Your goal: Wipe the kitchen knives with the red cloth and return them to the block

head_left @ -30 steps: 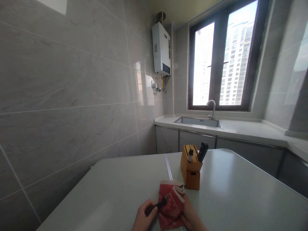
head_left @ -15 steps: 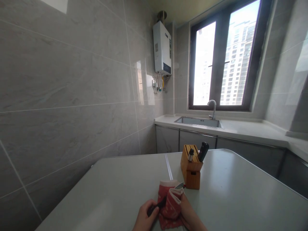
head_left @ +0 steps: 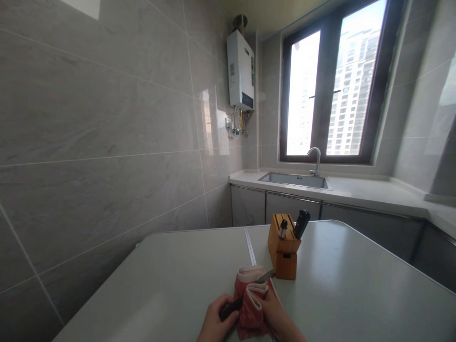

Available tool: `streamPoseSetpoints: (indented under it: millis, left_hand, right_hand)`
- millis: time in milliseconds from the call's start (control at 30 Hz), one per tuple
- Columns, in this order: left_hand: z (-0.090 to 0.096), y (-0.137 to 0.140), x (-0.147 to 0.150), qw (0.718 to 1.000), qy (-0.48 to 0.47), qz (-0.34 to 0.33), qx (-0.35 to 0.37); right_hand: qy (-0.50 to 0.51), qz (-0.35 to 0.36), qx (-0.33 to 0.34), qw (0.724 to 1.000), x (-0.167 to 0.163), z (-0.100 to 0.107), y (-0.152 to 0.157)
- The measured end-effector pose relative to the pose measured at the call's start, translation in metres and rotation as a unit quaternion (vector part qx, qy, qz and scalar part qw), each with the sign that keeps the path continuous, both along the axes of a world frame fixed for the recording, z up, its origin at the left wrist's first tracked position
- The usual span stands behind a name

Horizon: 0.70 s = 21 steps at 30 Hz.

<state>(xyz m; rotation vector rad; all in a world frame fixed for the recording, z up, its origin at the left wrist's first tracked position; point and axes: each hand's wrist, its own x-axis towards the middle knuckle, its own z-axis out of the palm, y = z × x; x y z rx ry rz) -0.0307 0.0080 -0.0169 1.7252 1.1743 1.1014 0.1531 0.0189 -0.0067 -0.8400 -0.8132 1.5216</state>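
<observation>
My left hand (head_left: 218, 319) is closed around the black handle of a knife (head_left: 264, 277), whose blade points up and to the right. A red cloth (head_left: 251, 313) with a pale edge is folded about the blade, so only the blade's end shows beyond it. My right hand (head_left: 276, 313) grips the cloth from the right, its fingertips partly hidden in the folds. Just beyond my hands stands a wooden knife block (head_left: 284, 251), with a black-handled knife (head_left: 301, 223) and another dark handle (head_left: 282, 228) in its slots.
The pale table (head_left: 171, 275) has a light strip (head_left: 250, 247) across it. Behind it runs a white counter (head_left: 363, 188) with a sink (head_left: 295, 180) and a faucet (head_left: 315, 160) under the window. A white water heater (head_left: 241, 71) hangs on the wall.
My right hand and the cloth fold have slid slightly left and down along the knife, so more of the blade's end shows. My left hand has barely moved.
</observation>
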Motion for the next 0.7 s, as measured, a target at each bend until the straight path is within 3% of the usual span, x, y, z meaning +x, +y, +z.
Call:
streamPoseSetpoints:
  millis: [167,500,700]
  left_hand:
    - [0.0,0.001,-0.001,1.0,-0.01,-0.001,0.004]
    - [-0.005,0.001,-0.002,0.999,0.027,0.02,0.021]
    - [-0.002,0.0,-0.002,0.999,0.028,0.024,0.014]
  right_hand:
    - [0.002,-0.031,0.019,0.999,0.001,0.012,-0.002]
    - [0.021,-0.062,-0.012,0.998,-0.002,0.028,-0.009]
    - [0.037,-0.042,-0.007,0.998,-0.005,0.035,-0.011]
